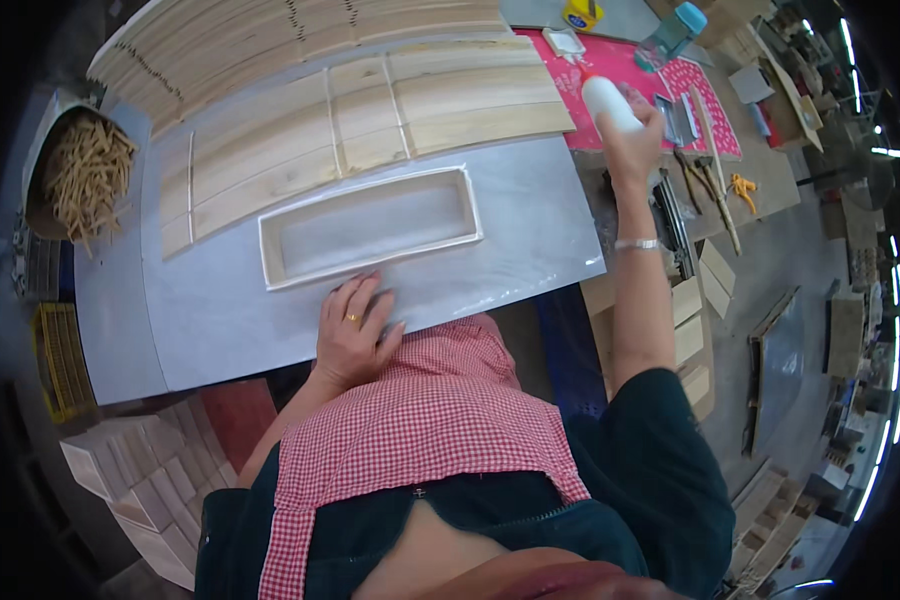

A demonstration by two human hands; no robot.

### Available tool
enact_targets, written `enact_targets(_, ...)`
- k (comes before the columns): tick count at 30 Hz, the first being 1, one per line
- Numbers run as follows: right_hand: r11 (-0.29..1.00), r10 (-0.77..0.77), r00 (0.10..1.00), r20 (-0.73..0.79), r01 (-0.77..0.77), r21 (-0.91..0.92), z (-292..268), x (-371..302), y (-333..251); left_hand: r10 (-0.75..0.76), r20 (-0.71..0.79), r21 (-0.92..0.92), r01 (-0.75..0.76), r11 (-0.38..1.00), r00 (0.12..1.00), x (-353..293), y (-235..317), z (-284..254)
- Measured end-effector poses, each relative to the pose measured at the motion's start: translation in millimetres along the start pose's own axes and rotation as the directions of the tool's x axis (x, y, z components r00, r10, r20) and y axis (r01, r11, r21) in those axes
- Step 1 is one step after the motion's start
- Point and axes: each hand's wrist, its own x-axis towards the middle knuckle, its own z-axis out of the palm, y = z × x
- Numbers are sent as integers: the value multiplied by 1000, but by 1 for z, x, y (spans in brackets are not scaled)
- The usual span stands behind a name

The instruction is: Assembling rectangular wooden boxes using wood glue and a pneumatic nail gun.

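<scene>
A white squeeze bottle [610, 102] with a red tip is gripped in my right hand [632, 140], raised over the pink patterned sheet at the far right. The bottle tilts, its tip close to a small white dish [564, 42]. My left hand [353, 328] rests at the table's near edge with its fingers apart, fingertips beside the near side of a shallow rectangular wooden frame [375, 265]. White lines run along the frame's top edges. Behind it lie thin wooden boards [270, 165] with white strips across them.
More boards [300, 45] are stacked at the back. A container of wood strips [90, 175] stands left. A teal-lidded bottle [672, 38], a yellow tub [582, 14] and orange-handled tool [743, 190] are at the right. Wooden boxes [145, 470] are piled below left.
</scene>
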Motion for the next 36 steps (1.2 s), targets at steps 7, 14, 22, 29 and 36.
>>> enact_targets(7, 862, -488, 873, -24, 477, -169, 55, 85, 89, 18, 29, 32, -19, 999, 999, 10, 7, 1)
enact_targets(14, 821, -27, 992, 122, 92, -564, 34, 65, 29, 47, 106, 88, -57, 995, 993, -1, 2, 2)
enact_targets(22, 828, 294, 924, -245, -374, -418, -228, -83, 35, 208, 142, 37, -216, 976, 968, -10, -27, 5)
enact_targets(29, 380, 528, 682, -507, -723, -577, -364, -263, 125, 202, 133, 70, -212, 975, 970, -14, -27, 8)
enact_targets(36, -63, 246, 686, -685, -694, -717, -407, -345, 184, 174, 104, 55, -180, 982, 979, -4, -14, 13)
